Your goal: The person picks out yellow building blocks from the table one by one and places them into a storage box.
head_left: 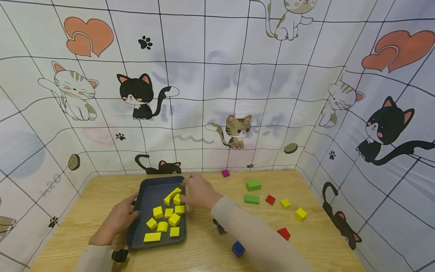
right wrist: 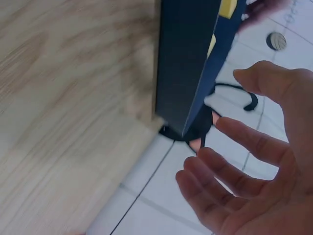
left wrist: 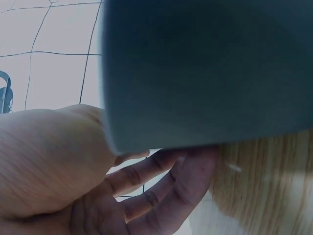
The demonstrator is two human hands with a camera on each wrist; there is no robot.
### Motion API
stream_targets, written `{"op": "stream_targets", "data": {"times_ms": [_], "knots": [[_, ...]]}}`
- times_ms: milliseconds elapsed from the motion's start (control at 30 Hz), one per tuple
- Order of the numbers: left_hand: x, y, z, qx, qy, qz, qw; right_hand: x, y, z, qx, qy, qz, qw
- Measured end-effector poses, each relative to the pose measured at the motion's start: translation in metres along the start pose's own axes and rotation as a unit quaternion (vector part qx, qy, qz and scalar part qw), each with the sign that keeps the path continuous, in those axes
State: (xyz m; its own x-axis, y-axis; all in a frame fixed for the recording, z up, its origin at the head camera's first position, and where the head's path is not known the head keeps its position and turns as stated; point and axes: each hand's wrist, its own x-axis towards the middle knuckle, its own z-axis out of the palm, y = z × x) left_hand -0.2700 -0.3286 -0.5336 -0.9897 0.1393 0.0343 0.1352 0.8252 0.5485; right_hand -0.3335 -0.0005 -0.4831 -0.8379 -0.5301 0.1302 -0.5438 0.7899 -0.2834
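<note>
The tray (head_left: 149, 190) lies on the table (head_left: 306, 241), at its left half, with yellow blocks (head_left: 165, 219) inside. The left hand (head_left: 117, 219) rests against the tray's left wall, fingers relaxed (they grip nothing). The right hand (head_left: 198, 192) hovers over the far right corner, fingers spread, holding nothing.

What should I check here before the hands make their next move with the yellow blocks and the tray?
1. Left hand steadies the tray at its left edge: ok.
2. Right hand empty, fingers spread: ok.
3. Tray flat on the table: ok.
4. Yellow blocks inside the tray: ok.
5. Two yellow blocks outside on the table: not ok.
6. Right sleeve clear of the blue block: cannot tell.
</note>
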Motion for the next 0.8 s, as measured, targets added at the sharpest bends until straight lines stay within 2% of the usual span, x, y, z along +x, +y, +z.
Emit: {"op": "stream_targets", "data": {"times_ms": [33,133,233,267,367,500,667,733,767,800], "knots": [[0.001,-0.008,0.003,0.001,0.009,0.012,0.9999,-0.005,0.005,-0.003,0.005,0.002,0.008,1.0],[0.002,-0.015,0.006,0.003,0.016,0.023,0.9996,-0.021,0.023,-0.012,0.025,0.013,0.029,0.999],[0.0,-0.011,0.003,0.003,0.014,0.012,0.9998,-0.038,0.044,-0.02,0.038,0.028,0.049,0.998],[-0.002,-0.004,0.0,0.002,0.007,0.0,1.0,-0.044,0.052,-0.023,0.041,0.034,0.055,0.997],[-0.004,0.002,-0.004,0.011,0.004,-0.011,0.9999,-0.061,0.076,-0.031,0.05,0.051,0.076,0.995],[-0.006,0.007,-0.006,0.021,0.005,-0.009,0.9997,-0.087,0.112,-0.044,0.042,0.069,0.12,0.989],[-0.004,0.011,-0.007,0.018,0.002,-0.006,0.9998,-0.13,0.158,-0.063,0.023,0.078,0.191,0.978],[-0.003,0.011,-0.007,0.017,-0.001,-0.01,0.9998,-0.148,0.177,-0.07,0.023,0.081,0.206,0.975],[-0.003,0.012,-0.007,0.016,-0.002,-0.012,0.9998,-0.156,0.211,-0.059,0.026,0.086,0.199,0.976],[-0.003,0.011,-0.006,0.016,-0.003,-0.014,0.9998,-0.164,0.221,-0.061,0.029,0.084,0.206,0.975]]}}
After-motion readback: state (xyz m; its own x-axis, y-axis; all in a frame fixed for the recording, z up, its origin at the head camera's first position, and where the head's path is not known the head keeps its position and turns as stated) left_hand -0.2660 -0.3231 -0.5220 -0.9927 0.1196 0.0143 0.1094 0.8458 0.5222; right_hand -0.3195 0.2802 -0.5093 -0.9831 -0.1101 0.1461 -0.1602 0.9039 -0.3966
